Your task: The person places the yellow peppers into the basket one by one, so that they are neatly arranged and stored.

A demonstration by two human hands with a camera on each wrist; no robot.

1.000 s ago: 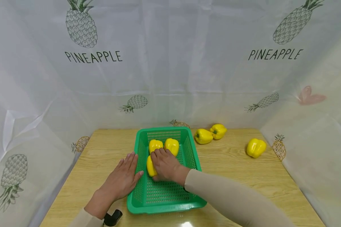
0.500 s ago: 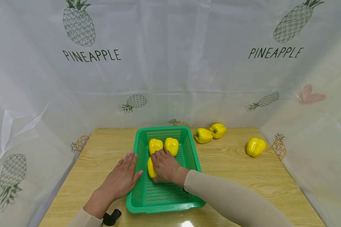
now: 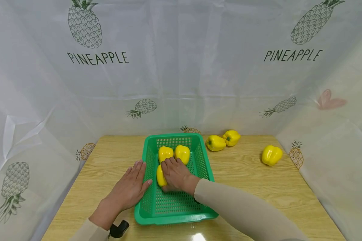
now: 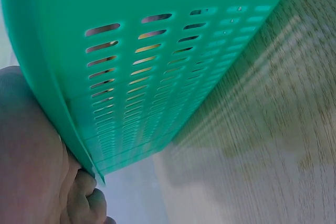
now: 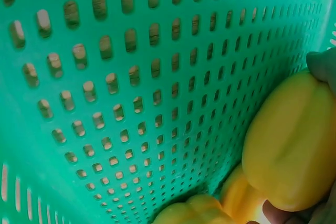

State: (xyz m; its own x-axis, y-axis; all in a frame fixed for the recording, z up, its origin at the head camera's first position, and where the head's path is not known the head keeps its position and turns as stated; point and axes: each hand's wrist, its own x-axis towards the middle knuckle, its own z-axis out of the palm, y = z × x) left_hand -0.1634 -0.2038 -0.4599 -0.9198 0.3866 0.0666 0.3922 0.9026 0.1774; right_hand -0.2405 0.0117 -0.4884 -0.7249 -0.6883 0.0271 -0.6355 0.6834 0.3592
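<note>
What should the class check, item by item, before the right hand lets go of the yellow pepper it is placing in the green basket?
1. Right hand grips the third pepper: ok.
2. Pepper is inside the green basket: ok.
3. Pepper rests on the basket floor: cannot tell, the hand hides it.
4. Left hand lies flat against the basket's left side, steadying it: ok.
5. Two peppers sit at the far end, with free floor on the near side: ok.
6. All peppers collected: not ok, three lie on the table.

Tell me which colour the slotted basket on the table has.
The basket is green; the head view shows it best.
</note>
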